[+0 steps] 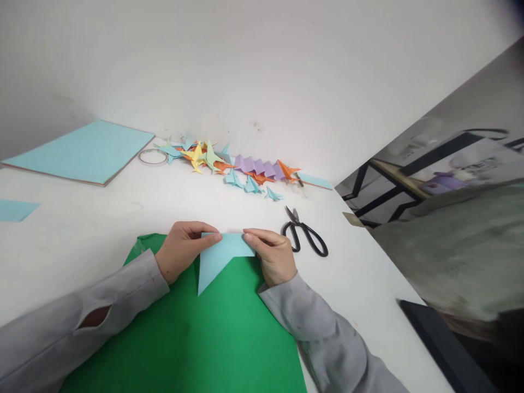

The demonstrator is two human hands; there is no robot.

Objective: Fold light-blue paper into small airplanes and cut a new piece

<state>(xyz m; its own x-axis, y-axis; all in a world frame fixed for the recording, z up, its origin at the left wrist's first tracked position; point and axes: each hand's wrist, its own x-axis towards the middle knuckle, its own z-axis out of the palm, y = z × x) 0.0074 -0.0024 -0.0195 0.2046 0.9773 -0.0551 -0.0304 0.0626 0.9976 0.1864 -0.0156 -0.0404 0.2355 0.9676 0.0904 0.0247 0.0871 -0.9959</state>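
Note:
A folded light blue paper [221,252] is held up over a green sheet [216,333], its straight edge at the top and a long point hanging down on the left. My left hand [185,248] pinches its upper left part between thumb and fingers. At the upper right, my right hand [273,254] pinches the same paper, thumb and forefinger closed on it. The other fingers of both hands are curled. Just beyond my right hand lie black-handled scissors [305,232], blades slightly apart.
Folded paper pieces [200,155] in several colours lie along the wall. A stack of blue paper [94,150] and a tape ring [153,157] are at the back left. A blue piece [18,210] lies at the left edge, a dark flat object [442,344] at the right.

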